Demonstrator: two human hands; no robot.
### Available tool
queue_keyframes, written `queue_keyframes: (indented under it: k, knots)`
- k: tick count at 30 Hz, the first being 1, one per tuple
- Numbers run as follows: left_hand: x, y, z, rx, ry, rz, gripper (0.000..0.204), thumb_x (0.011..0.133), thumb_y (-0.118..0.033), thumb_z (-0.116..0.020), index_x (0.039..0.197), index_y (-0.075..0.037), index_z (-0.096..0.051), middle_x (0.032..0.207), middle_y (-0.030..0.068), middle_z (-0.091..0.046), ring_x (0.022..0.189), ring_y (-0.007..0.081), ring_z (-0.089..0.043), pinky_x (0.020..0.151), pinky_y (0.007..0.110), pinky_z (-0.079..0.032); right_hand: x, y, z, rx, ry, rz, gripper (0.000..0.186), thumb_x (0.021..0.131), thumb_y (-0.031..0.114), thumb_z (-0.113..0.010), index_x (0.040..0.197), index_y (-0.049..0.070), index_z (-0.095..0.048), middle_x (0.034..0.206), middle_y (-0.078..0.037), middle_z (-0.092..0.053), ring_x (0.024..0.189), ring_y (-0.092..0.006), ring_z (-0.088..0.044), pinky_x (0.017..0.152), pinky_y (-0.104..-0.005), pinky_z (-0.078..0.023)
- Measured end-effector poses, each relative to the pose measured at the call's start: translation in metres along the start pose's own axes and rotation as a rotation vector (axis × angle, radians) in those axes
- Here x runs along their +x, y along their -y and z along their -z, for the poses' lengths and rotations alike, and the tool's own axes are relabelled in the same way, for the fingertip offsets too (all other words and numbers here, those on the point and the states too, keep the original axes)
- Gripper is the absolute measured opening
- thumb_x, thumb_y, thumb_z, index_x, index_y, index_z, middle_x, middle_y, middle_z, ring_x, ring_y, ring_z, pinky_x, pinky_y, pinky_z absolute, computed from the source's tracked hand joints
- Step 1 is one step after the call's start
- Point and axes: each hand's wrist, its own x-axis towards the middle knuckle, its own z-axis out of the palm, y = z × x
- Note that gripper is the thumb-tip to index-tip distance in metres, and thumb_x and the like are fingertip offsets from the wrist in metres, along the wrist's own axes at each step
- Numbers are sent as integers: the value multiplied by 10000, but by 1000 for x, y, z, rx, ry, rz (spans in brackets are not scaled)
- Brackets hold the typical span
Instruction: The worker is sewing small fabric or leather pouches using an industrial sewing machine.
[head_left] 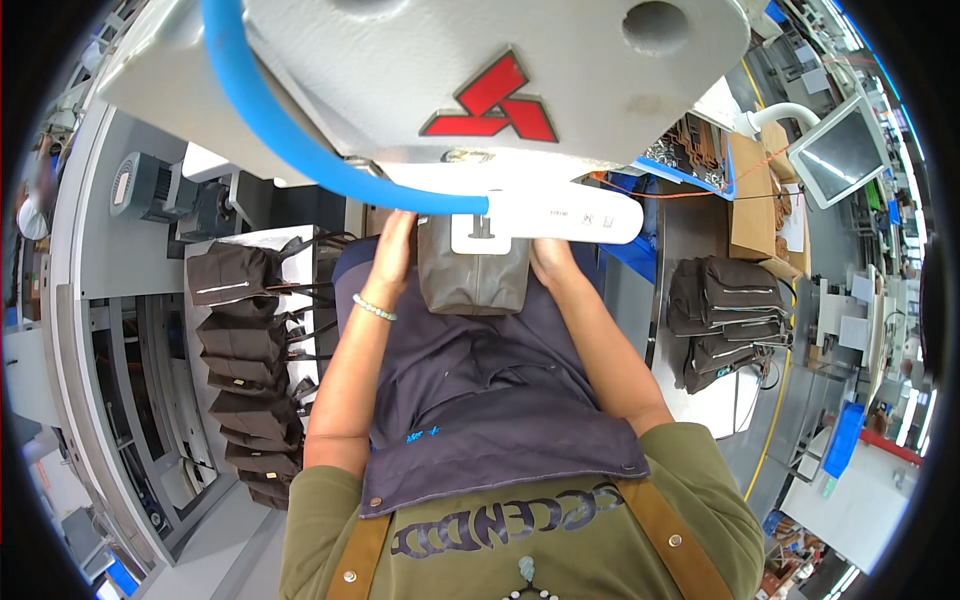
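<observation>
Your left hand (pixel 392 255) lies flat against the left side of a small grey-brown pouch (pixel 472 285), fingers stretched forward along it and pressed to the fabric. Your right hand (pixel 550 262) does the same on the right side, though the white lamp bar (pixel 560 215) hides its fingertips, so you cannot tell how far they curl round the pouch. The two hands squeeze the pouch between them rather than closing round it, which looks like a way to keep it square and steady while its far end sits up under the head of the sewing machine (pixel 450 70).

The pouch rests just past the far edge of your dark apron (pixel 480 400), right in front of you, with its top tucked beneath the lamp bar and the blue hose (pixel 290 130). Its long axis runs away from you toward the machine; the rounded near end points back at your body. What the far end touches is hidden.

On the left, a row of finished dark pouches (pixel 245 370) stands lined up on a side table (pixel 215 245), running from its far edge to its near edge. On the right, a stack of dark folded pieces (pixel 725 320) sits on another table (pixel 690 215), well apart from your hands. A small screen (pixel 838 150) hangs beyond it.
</observation>
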Motion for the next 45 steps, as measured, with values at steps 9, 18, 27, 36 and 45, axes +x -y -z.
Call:
queue_keyframes:
  k: [9,18,27,36,45]
  knots:
    - [-84,-5,3,-201,113,233,551,1072,-462,-389,1360,-15,-538,1272,47,-635,1143,138,-584,968,270,-448,-45,-34,3,-358,187,-329,452,1033,286,-436,1330,-31,-559,1284,-164,-613,1146,-185,-565,952,-316,-460]
    - [-150,-94,1,-424,569,-29,543,928,-236,-557,1370,70,-480,1259,144,-621,1092,235,-631,923,371,-510,-120,60,-26,-207,811,-157,511,1001,259,-543,1406,-42,-469,1330,-195,-598,1220,-267,-573,1028,-375,-470]
    - [-134,-132,-41,774,-140,-729,556,717,-183,-839,1128,-34,-496,996,114,-563,934,259,-590,824,368,-481,-164,176,-70,608,721,-398,523,973,65,-395,1443,-141,-292,1471,-338,-393,1364,-424,-444,1125,-464,-432]
    - [-115,-136,-49,857,-319,-1028,517,670,-192,-825,994,-22,-458,928,208,-518,905,424,-554,751,466,-463,-182,178,-79,706,749,-410,672,922,28,-432,1496,-151,-131,1584,-333,-148,1497,-446,-137,1215,-500,-273]
    - [-118,-148,-37,811,-241,-955,506,667,-219,-833,961,-36,-464,895,194,-523,867,419,-561,729,468,-465,-185,154,-79,619,721,-345,620,914,52,-448,1466,-149,-249,1538,-330,-284,1466,-448,-253,1183,-486,-340]
